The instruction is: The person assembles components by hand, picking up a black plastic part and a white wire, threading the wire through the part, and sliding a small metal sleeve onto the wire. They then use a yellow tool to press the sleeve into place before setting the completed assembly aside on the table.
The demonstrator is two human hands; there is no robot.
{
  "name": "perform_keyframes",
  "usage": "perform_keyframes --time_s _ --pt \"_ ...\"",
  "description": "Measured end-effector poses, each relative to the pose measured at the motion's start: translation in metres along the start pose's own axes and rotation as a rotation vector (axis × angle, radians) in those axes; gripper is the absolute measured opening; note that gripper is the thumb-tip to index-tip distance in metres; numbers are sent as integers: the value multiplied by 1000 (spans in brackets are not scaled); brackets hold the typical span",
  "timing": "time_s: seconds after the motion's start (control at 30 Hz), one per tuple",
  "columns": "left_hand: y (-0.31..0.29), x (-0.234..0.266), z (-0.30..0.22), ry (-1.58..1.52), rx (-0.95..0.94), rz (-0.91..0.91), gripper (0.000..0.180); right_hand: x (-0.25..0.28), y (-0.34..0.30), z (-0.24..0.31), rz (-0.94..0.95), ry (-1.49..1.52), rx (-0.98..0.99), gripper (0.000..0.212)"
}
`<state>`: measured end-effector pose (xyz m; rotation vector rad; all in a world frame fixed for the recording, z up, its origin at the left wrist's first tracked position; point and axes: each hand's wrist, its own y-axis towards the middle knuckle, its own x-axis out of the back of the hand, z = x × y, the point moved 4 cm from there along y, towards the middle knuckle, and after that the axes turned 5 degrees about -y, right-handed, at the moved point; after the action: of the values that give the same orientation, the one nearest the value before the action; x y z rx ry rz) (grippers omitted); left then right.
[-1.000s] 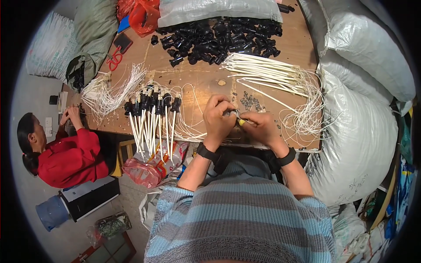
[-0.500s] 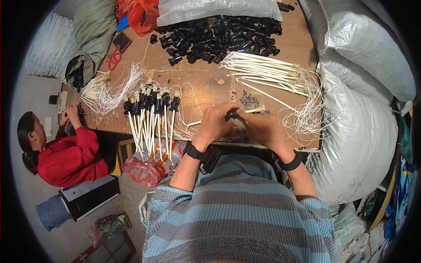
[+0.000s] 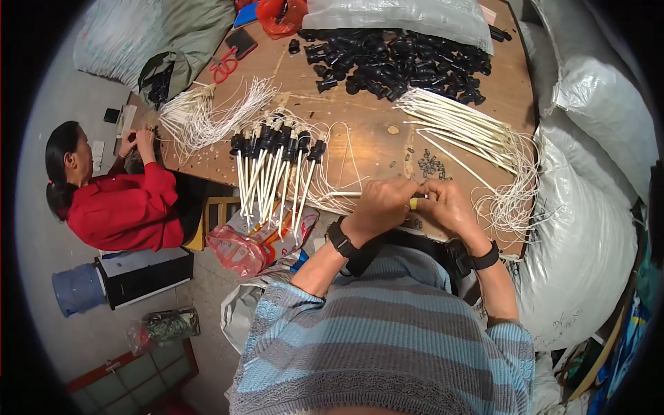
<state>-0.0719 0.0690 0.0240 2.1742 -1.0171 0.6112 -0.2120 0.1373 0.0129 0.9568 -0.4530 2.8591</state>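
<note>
My left hand point(image 3: 382, 207) is closed near the table's front edge. A thin white tube point(image 3: 344, 194) sticks out to its left and seems to run into the grip. My right hand point(image 3: 448, 207) is closed beside it, fingertips meeting those of the left, pinching a small pale yellow piece point(image 3: 415, 204). The fingers hide most of what lies between them. Left of my hands, white tubes with black lamp holders point(image 3: 282, 142) lie in a bunch, their ends over the edge. Small dark metal clips point(image 3: 430, 164) are scattered just beyond my right hand.
Black holders point(image 3: 401, 62) are heaped at the back below a white sack point(image 3: 401, 17). White tubes with wires point(image 3: 460, 128) lie right, more wires point(image 3: 228, 114) left. Red scissors point(image 3: 223, 66) lie far left. Bulging sacks point(image 3: 581, 235) border the right side. A person in red point(image 3: 131, 207) works left.
The view has shifted, so the table's things sit further right. The black holder seen between my fingers is now out of sight; a pale yellow piece shows at my right fingertips.
</note>
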Motion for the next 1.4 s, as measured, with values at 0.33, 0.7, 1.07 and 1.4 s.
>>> perform_keyframes --time_s 0.33,0.7,1.07,1.4 --pt "-30 97 50 528 219 -506 18 52 -10 12 -782 -142 318 12" --pt "-30 100 55 570 308 -507 26 31 -16 -29 -517 320 -165 7" --pt "-39 98 60 112 656 -492 28 -39 -16 40 84 67 301 14" --pt "-39 145 82 679 383 -644 42 -51 -16 27 -13 28 321 21"
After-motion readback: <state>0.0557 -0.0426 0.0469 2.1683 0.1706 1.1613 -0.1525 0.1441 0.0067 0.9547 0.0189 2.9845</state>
